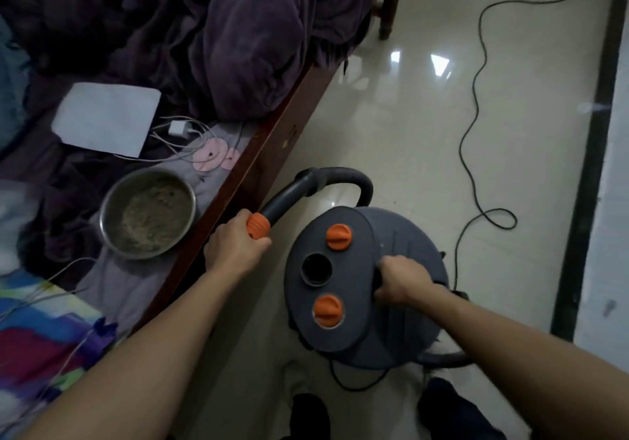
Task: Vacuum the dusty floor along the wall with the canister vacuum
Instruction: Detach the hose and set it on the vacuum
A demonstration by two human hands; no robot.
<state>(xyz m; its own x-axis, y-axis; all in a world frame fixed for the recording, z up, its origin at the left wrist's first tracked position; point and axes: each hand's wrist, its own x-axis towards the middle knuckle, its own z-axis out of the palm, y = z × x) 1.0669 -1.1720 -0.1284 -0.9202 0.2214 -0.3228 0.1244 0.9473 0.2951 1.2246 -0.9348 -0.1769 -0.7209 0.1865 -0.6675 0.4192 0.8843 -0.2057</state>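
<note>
Near-centre on the floor [408, 126], between bed and wall: the vacuum.

- Bed [272, 143] fills the left side, its wooden rail running diagonally from near-left to far. Purple blanket [245, 38] is heaped at the far end.
- Floor is glossy pale tile. Wall [612, 235] is on the right with a dark strip [583, 174] at its foot.
- Vacuum [408, 232] is a grey canister just right of the bed rail, well apart from the wall.
- Cord [474, 106] is black and snakes across the floor from far-right to a loop beside the canister.
- Hose [340, 174] is black and arcs over the far side of the canister, ending in an orange collar [258, 224].
- Bowl [148, 213] is steel, holds sandy grit and sits on the bed near the rail.
- Paper [105, 120] is a white sheet on the bed, far of the bowl. White charger [177, 128] with its cables is just right of it.
- Port [316, 269] on the canister face is an open round hole, between two orange knobs [338, 236].
- Left hand [235, 249] grips the hose at the collar, left of the port and not touching it.
- Right hand [401, 281] has fingers curled round a dark grip on the canister top.
</note>
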